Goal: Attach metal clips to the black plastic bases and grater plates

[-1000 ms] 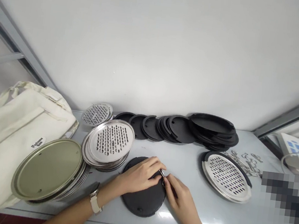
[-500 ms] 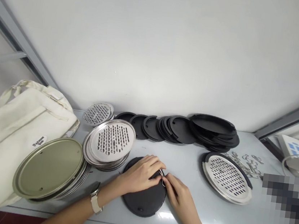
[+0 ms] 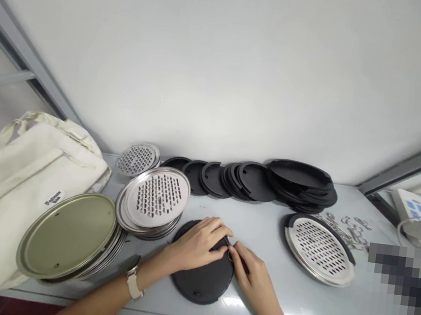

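A black round disc (image 3: pixel 203 282) lies flat on the grey table near its front edge. My left hand (image 3: pixel 195 245) rests on the disc's upper part, fingers curled down and pressing on it. My right hand (image 3: pixel 252 275) sits at the disc's right edge, thumb and forefinger pinched on a small metal ring clip (image 3: pixel 228 249). The fingertips of both hands meet at that clip, most of which is hidden by the fingers.
A stack of perforated steel discs (image 3: pixel 153 199) and a stack of plain metal lids (image 3: pixel 68 237) stand left. Black discs (image 3: pixel 253 180) line the back. One assembled perforated disc (image 3: pixel 318 247) and loose metal clips (image 3: pixel 351 228) lie right. A white cloth bag (image 3: pixel 12 179) fills the far left.
The clip between my fingertips sits lower against the disc's edge, and my right hand has crept slightly left. The disc has not moved.
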{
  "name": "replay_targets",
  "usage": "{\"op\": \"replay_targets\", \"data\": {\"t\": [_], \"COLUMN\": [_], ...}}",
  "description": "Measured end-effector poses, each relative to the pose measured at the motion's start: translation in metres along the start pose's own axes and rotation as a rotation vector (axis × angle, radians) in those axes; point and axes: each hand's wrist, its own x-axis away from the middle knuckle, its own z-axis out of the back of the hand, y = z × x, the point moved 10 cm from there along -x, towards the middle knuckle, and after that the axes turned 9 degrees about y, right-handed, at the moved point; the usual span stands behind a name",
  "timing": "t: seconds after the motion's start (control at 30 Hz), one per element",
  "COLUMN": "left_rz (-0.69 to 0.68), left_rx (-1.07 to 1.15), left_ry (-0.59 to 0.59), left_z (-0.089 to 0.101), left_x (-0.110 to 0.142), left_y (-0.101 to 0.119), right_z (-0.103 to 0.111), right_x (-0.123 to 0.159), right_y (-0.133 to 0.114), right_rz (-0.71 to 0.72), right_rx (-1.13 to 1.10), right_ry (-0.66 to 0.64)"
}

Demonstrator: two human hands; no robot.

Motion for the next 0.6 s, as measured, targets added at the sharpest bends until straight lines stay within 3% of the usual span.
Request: {"op": "replay_targets", "data": {"t": [0.6], "left_rz": [0.049], "left_rx": [0.137], "left_ry": [-0.042], "left_z": [-0.0039], "left_x": [0.0025], "left_y": [-0.0039], "right_z": [0.0018], "right_x": [0.0002], "right_y": [-0.0035], "right_rz": [0.043], "right_rx": [0.007], "right_ry": [0.026]}}
